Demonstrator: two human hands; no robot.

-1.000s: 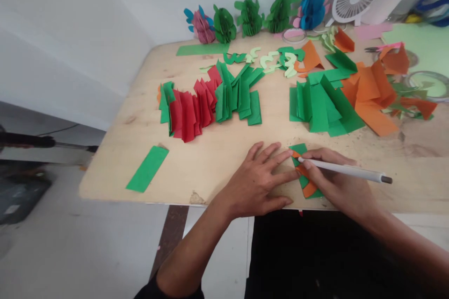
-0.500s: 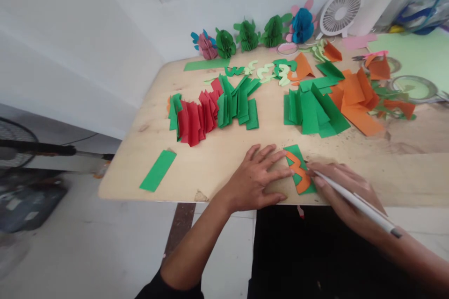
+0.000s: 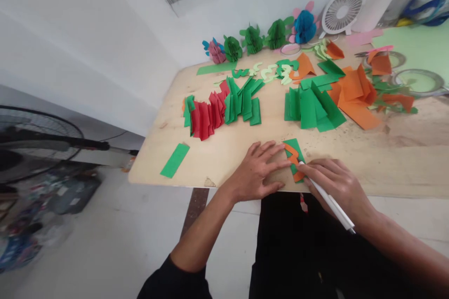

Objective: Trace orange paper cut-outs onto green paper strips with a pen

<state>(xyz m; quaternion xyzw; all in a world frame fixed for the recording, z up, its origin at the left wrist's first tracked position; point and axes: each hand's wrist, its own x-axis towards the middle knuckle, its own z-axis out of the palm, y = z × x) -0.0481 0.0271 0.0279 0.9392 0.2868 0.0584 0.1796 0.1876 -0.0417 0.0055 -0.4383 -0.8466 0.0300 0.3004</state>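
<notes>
My right hand (image 3: pixel 335 184) grips a white pen (image 3: pixel 329 201), its tip down at an orange paper cutout (image 3: pixel 293 150) with a wavy, notched edge. Beneath the cutout lies a green paper strip (image 3: pixel 300 152) near the table's front edge. With fingers spread, my left hand (image 3: pixel 259 170) rests flat on the table, and its fingertips touch the left side of the cutout and strip. Part of the cutout is hidden by my right fingers and the pen.
Folded red papers (image 3: pixel 201 119) and green papers (image 3: pixel 242 100) stand mid-table. More green folded papers (image 3: pixel 315 107) and orange papers (image 3: pixel 358 88) lie to the right. A single green strip (image 3: pixel 175 160) is at left. Honeycomb paper figures (image 3: pixel 252 39) and a small fan (image 3: pixel 343 11) line the wall.
My right hand and the pen have shifted left over the orange cutout, now covering more of it. My left hand stays spread in place. The camera view has turned slightly left.
</notes>
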